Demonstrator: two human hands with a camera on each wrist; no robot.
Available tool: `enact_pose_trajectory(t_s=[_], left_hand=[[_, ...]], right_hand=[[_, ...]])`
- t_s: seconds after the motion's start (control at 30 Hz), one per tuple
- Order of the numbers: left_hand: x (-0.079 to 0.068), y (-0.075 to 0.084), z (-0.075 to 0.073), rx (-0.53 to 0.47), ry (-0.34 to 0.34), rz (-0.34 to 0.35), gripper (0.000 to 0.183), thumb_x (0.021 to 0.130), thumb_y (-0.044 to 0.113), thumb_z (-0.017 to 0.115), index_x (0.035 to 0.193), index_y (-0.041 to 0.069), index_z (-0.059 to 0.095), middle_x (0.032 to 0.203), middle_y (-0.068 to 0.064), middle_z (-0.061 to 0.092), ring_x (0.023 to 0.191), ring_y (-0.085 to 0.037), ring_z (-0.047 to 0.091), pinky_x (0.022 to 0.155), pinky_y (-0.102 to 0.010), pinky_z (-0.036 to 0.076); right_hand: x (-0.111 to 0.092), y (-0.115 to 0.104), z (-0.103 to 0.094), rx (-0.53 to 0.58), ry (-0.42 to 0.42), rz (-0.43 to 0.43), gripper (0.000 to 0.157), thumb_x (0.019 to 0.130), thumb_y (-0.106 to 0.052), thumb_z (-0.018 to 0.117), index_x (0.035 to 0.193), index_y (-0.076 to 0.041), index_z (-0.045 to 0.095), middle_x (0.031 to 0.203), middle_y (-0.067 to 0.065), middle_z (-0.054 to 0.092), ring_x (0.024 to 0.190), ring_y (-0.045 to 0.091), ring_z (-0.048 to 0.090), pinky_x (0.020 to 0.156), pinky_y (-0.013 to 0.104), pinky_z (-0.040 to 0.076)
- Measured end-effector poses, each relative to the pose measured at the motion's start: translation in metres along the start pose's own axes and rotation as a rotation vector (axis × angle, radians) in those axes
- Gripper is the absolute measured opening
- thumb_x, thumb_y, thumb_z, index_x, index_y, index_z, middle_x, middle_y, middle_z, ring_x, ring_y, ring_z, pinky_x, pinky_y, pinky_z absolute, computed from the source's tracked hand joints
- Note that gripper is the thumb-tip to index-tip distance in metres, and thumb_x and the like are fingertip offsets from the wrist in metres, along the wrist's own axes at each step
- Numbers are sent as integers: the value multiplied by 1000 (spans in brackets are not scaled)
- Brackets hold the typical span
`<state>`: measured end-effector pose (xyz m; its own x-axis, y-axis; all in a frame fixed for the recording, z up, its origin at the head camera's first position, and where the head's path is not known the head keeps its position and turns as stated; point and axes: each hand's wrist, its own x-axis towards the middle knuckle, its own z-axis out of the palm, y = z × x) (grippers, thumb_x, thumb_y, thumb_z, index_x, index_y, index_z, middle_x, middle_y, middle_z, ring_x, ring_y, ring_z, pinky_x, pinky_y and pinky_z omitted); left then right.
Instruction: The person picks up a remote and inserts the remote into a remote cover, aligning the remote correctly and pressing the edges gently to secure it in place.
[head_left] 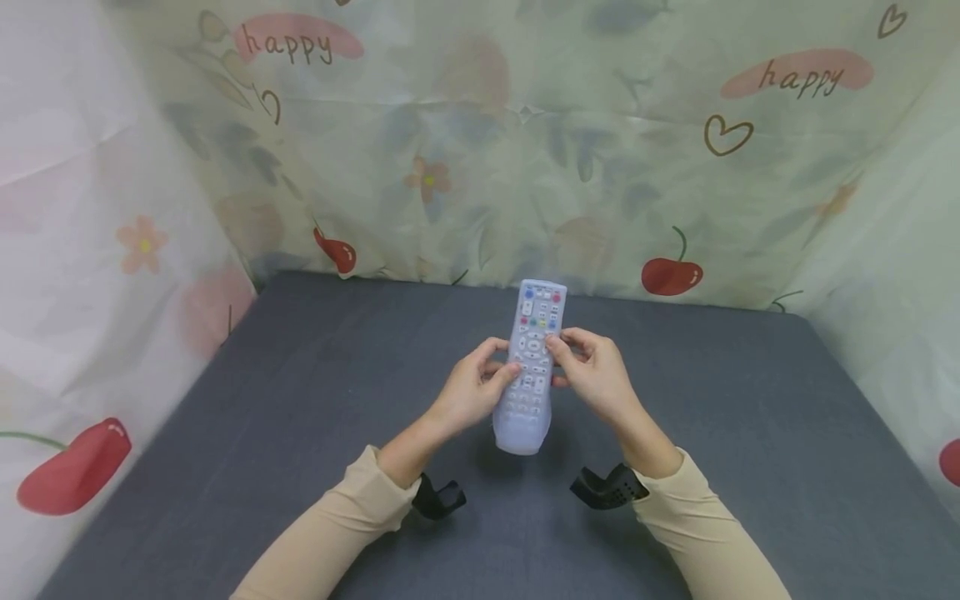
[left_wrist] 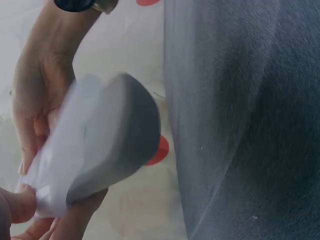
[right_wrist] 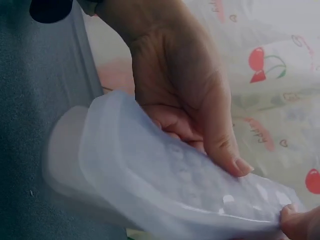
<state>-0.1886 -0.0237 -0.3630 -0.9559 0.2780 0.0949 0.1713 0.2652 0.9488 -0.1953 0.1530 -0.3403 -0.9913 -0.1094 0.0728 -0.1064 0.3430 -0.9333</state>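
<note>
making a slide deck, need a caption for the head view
Left hand and right hand hold a pale remote control above a dark table.

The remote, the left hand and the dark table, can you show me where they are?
Remote (head_left: 533,367): head view, on the middle of its button side.
Left hand (head_left: 469,390): head view, on the middle of the hand.
Dark table (head_left: 720,392): head view, on a bare part of its top.

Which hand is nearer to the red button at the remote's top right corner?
Right. The right hand grips the remote by its right edge, below the red button; the left hand grips the left edge, lower and farther away.
</note>
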Motion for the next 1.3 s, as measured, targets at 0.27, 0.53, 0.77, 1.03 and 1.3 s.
enact_pose_trajectory(t_s=[0.27,0.53,0.77,1.03,1.3], left_hand=[[2,4,-2,-72,0,13,26,97,15,50,122,7,49,97,-23,68,84,-28,68,69,-36,55],[6,2,-6,-126,58,44,34,96,14,50,130,7,46,95,-24,67,86,-30,67,70,-37,56],[6,0,-10,-161,-1,-41,43,98,27,48,138,15,41,111,-20,65,93,-27,65,72,-37,56],[7,1,-10,-150,-13,-40,44,97,19,51,139,12,40,108,-22,64,88,-26,65,66,-35,56],[6,0,-11,-145,-23,-11,48,94,8,53,139,6,38,105,-26,62,85,-28,67,67,-35,57]], right_hand=[[5,0,-2,34,-60,-26,40,97,-29,50,125,0,52,117,23,60,92,16,65,81,40,56],[5,4,5,5,-210,29,47,98,-34,46,138,-9,40,118,28,61,94,29,68,77,44,56],[5,5,6,57,-225,21,45,97,-27,50,137,-7,41,111,30,62,85,21,70,69,38,58],[5,7,5,72,-232,5,47,96,-22,52,138,-4,40,111,32,62,81,19,70,66,36,58],[3,7,6,102,-249,-2,49,94,-12,55,139,-1,39,115,34,60,83,21,70,69,42,57]])
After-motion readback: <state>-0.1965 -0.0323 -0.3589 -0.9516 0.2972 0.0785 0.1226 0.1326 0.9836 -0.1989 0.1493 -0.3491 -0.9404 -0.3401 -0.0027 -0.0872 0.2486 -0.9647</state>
